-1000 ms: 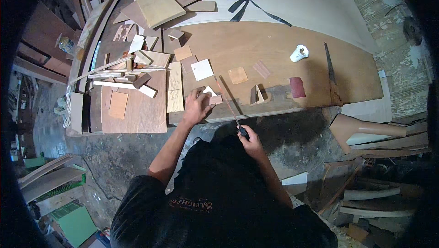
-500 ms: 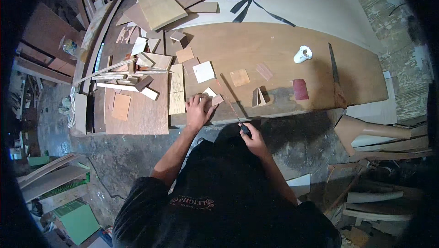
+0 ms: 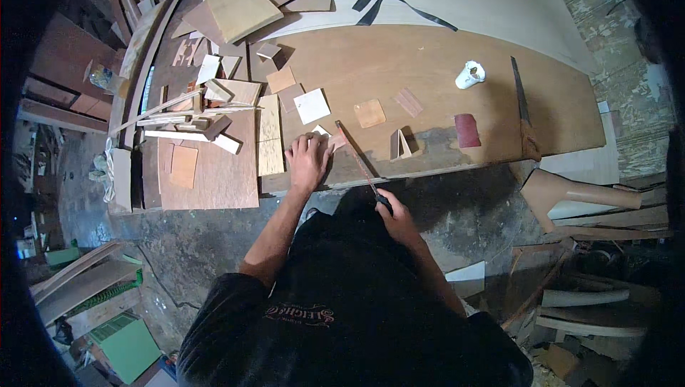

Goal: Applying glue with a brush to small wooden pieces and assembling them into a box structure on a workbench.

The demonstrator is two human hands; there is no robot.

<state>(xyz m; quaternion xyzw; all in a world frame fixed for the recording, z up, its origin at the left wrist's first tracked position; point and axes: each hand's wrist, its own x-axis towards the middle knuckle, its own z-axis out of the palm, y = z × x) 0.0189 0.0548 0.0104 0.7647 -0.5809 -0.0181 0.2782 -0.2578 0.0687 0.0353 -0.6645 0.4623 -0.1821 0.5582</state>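
- The broad brown-topped wooden bench is strewn with offcuts; a heap of pale and brown wood strips is piled at its left, where a loose piece could be dislodged if it were caught by the left forearm.
- The long, thin, reddish-bladed tool with a black handle is slanted across the front edge; should its blade be skewed or forced, a skid toward the nearby fingers could be caused.
- The right hand is positioned off the front edge, its grip closed around the black handle; if that hold were loosened, control of the blade could be lost.
- The left hand is laid on the bench, fingers bent down beside the small pieces; whether anything is clamped in its grip cannot be told.
- The V-shaped brown wooden piece, stood to the right of the blade, could be toppled by a wide sideways sweep.
- The small pinkish rectangular wood piece is located between the left fingertips and the blade, partly hidden; if poorly held down, it could be twisted or shifted.
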